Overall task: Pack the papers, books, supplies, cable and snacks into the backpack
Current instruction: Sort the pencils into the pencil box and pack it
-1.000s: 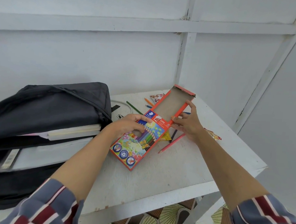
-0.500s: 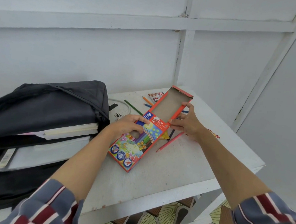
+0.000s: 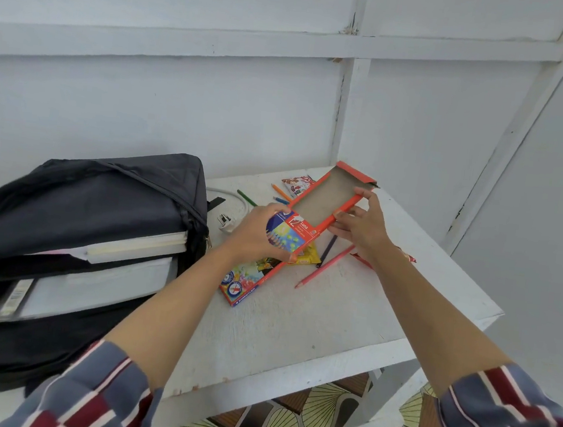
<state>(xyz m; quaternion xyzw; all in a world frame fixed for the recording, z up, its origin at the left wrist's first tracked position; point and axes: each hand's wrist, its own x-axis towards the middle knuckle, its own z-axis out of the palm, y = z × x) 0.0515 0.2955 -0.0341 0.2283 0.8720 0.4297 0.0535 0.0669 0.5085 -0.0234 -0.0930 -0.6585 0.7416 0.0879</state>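
The backpack (image 3: 76, 228) lies open at the table's (image 3: 314, 319) left, books inside. Since a moment ago we have slid our left hand (image 3: 257, 233) up the pencil box (image 3: 302, 231), now clamping its printed middle; the right hand (image 3: 361, 226) pinches the far right edge. The box runs near-left to far-right, seemingly tilted up. A pink pencil (image 3: 324, 267) lies just right.
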